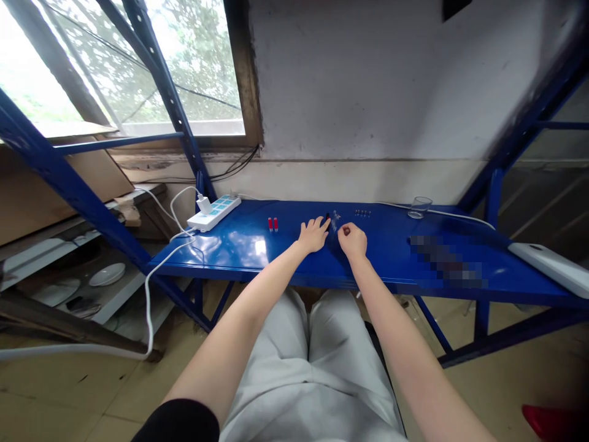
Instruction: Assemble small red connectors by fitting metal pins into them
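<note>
My left hand [314, 236] lies low over the blue table with its fingers stretched out and apart. Its fingertips are close to a small dark and red piece [327, 217]; whether they touch it I cannot tell. Just right of that is a little cluster of clear pieces [335, 217], between my two hands. My right hand [353, 242] is closed, thumb and fingers curled together, and what is in them is too small to make out. Two small red cylinders [273, 224] stand side by side to the left. Behind my right hand, several tiny metallic parts [362, 213] form a row.
A white power strip [214, 212] with a plugged-in charger sits at the table's [239, 245] left end. On the right are a clear glass cup [418, 207], a blurred-out dark object [444, 261] and a white device [550, 264]. Blue metal posts frame both sides.
</note>
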`<state>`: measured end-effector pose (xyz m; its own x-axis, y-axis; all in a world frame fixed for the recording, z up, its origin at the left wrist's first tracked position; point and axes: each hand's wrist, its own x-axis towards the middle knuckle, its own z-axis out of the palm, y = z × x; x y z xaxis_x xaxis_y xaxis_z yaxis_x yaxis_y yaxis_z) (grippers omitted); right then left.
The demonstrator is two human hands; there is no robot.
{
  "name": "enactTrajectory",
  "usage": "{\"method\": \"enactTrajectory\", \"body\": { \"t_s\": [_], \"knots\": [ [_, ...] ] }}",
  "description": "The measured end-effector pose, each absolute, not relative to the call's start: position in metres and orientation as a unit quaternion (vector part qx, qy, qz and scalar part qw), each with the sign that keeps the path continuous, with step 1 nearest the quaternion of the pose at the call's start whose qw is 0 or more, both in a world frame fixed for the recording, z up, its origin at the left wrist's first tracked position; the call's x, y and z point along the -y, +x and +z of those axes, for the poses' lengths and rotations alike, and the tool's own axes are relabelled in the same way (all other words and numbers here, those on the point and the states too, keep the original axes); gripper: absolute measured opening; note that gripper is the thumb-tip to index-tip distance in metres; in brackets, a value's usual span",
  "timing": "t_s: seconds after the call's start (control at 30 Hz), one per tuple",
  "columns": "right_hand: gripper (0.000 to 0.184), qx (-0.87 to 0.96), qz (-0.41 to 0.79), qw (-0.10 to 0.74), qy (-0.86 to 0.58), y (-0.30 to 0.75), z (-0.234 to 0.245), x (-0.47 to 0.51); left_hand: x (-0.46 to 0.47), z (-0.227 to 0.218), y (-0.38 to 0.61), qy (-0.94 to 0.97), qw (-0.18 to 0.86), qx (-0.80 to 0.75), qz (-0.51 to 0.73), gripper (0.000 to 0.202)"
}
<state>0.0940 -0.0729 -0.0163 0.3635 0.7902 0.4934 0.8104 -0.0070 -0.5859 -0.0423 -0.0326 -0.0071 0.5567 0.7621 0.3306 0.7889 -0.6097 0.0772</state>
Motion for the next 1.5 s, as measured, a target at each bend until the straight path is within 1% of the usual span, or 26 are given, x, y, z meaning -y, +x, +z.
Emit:
{"method": "enactTrajectory", "body": {
  "t_s": [0.17,0.3,0.57,0.67,0.87,0.97,1.23,1.5],
  "knots": [
    [0.025,0.589,-0.035,0.364,-0.721,0.091,-0.015,0.074,0.031,-0.002,-0.043,-0.887,0.071,0.414,-0.193,0.04],
    [0.028,0.614,-0.039,0.306,-0.727,0.088,-0.016,0.075,0.032,0.002,-0.039,-0.881,0.063,0.42,-0.206,0.033],
    [0.033,0.644,-0.03,0.256,-0.721,0.086,-0.018,0.075,0.031,-0.003,-0.045,-0.867,0.033,0.436,-0.239,0.022],
    [0.036,0.648,-0.023,0.246,-0.721,0.086,-0.018,0.075,0.032,-0.008,-0.056,-0.845,-0.01,0.443,-0.298,0.016],
    [0.041,0.659,-0.022,0.216,-0.72,0.084,-0.019,0.072,0.042,-0.018,-0.074,-0.735,-0.167,0.481,-0.448,0.007],
    [0.043,0.663,-0.023,0.204,-0.72,0.083,-0.02,0.072,0.048,-0.018,-0.078,-0.693,-0.215,0.48,-0.493,0.005],
    [0.047,0.674,-0.018,0.183,-0.716,0.082,-0.021,0.069,0.05,-0.02,-0.086,-0.63,-0.27,0.481,-0.546,0.011],
    [0.048,0.672,-0.013,0.178,-0.718,0.083,-0.021,0.067,0.053,-0.019,-0.086,-0.63,-0.281,0.477,-0.545,0.01]
  ]
}}
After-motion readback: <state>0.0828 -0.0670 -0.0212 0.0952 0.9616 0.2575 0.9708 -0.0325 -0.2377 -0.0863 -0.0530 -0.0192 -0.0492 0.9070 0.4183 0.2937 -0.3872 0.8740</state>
